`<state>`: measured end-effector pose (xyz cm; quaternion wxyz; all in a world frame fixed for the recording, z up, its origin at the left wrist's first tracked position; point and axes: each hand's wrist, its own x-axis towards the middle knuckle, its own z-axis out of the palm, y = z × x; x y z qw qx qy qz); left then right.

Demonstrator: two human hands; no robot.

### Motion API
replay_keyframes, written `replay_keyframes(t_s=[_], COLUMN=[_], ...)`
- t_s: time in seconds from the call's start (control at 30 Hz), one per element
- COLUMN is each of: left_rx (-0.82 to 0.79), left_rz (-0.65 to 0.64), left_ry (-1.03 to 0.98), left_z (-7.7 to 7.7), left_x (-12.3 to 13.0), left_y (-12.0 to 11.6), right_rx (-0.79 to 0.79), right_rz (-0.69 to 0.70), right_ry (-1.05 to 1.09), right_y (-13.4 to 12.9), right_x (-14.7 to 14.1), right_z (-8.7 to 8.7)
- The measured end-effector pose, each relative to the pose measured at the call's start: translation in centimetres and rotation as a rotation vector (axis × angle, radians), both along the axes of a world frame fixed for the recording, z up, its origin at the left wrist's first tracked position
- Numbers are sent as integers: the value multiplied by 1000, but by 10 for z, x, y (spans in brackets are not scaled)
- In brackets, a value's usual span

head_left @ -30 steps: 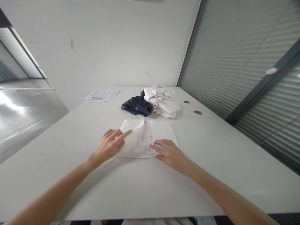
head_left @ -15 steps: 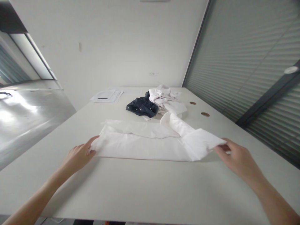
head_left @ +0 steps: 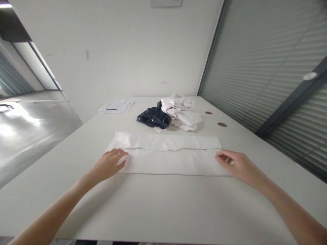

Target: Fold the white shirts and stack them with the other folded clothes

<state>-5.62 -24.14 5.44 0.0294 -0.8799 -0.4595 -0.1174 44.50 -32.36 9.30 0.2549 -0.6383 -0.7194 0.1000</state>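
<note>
A white cloth (head_left: 168, 161), folded into a long flat strip, lies crosswise on the table in front of me. Its back part makes a narrower band, with a fold line along the middle. At the strip's left end rests my left hand (head_left: 109, 164), palm down, fingers and thumb apart and nothing gripped. Over the right end is my right hand (head_left: 235, 163), its fingers loosely curled with a gap to the thumb. Those fingertips are at the cloth, and I see no fabric pinched in them.
Behind the strip are a crumpled dark navy garment (head_left: 154, 116) and a heap of whitish crumpled cloth (head_left: 181, 110). Papers (head_left: 116, 106) lie at the back left of the white table (head_left: 163, 207). Two round holes are at the right, near a blind-covered glass partition (head_left: 255, 68).
The cloth's right end, lifted and twisted before, now lies flat. My right hand has let go of its corner and moved left. My left hand has shifted right onto the cloth.
</note>
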Motion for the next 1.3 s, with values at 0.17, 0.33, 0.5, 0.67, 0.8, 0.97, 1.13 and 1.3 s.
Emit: replay_keyframes(t_s=[0.17,0.33,0.5,0.67,0.8,0.97,1.13,1.3], left_rx=[-30,-18,-60,64,267,377,-88,-367], left_rz=[-91,-56,-3,-139,-198,-157,-213,-146], left_ry=[19,-36,-108,-128,-246,-385,-231,-150], left_z=[-8,-15,-12,-3,12,44,63,39], left_x=[53,74,72,61,50,36,19,-1], left_y=[23,41,41,16,-13,-50,-107,-146], right_rx=[62,-4,-14,144,149,49,164,41], right_rz=[330,353,147,87,142,247,369,300], right_ry=[-316,-561,-445,-245,-285,-380,-427,-394], right_y=[56,106,150,198,223,228,214,190], right_x=[-82,-123,-133,-128,-136,-154,-163,-172], right_z=[-3,-20,-2,31,24,-11,-19,-13])
